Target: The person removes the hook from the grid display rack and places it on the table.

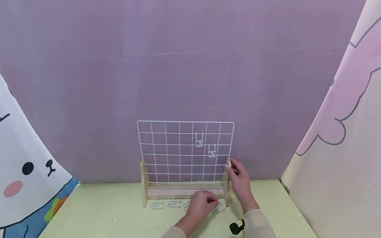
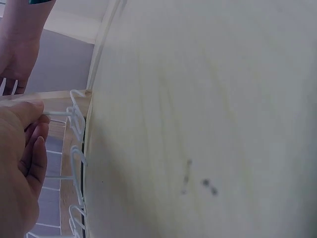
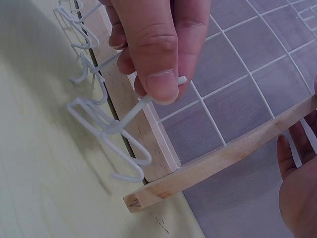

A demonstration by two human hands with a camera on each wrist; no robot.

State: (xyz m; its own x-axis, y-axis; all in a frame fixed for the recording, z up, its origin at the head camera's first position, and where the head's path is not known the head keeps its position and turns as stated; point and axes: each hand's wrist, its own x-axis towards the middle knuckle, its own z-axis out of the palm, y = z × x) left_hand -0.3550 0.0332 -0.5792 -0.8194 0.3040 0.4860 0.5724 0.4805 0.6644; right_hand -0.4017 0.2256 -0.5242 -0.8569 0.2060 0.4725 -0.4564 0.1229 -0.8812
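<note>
The wire hook [image 3: 111, 126] is pinched at its stem between the thumb and fingers [image 3: 158, 59] of my left hand [image 1: 200, 206], low down by the right-hand corner of the wire grid [image 1: 174, 151], its bent end just above the table [image 1: 107, 217]. My right hand [image 1: 239, 178] grips the right wooden post [image 3: 223, 158] of the stand, fingers curled round the edge to steady it. More hooks [image 1: 166, 204] lie in a row on the table along the wooden base, and two [image 1: 205, 145] already hang high on the grid. My worry is the thin stem: a pinch this slight could let the hook twist or slip out, and its loops could snag a neighbouring hook and drag it along. If my right hand eases, the light stand may tip as I push against the wires.
</note>
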